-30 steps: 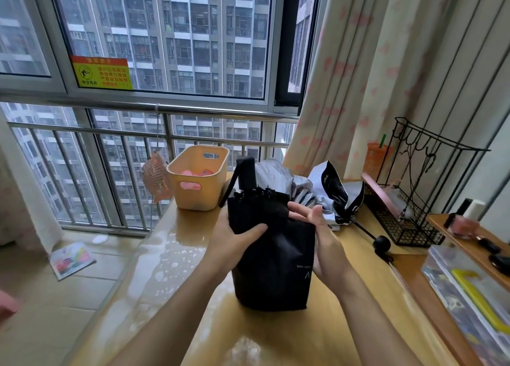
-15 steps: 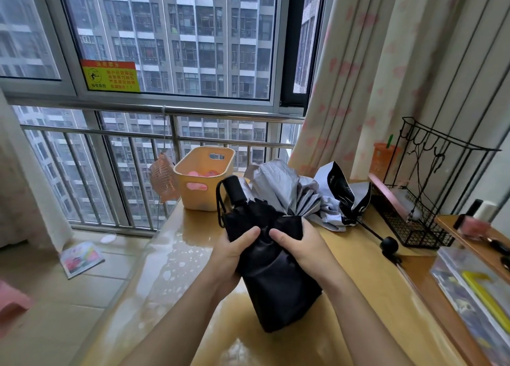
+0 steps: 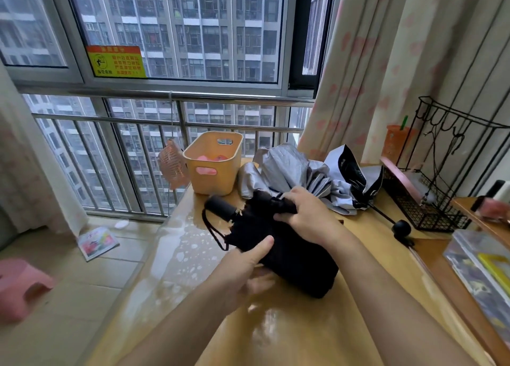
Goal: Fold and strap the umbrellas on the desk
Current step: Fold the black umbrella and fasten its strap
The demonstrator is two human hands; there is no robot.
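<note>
On the right hand, fingers curl over bunched cloth at the handle end of the black umbrella. The left hand grips its near side, thumb on top, other fingers blurred underneath. Long axis runs from handle, far left, to tip, near right, low over the counter. Strap not visible; right hand looks nearer for wrapping. An unfolded silver umbrella lies just behind, basket far left. Counter edge is close on the left; open room lies toward the person.
</note>
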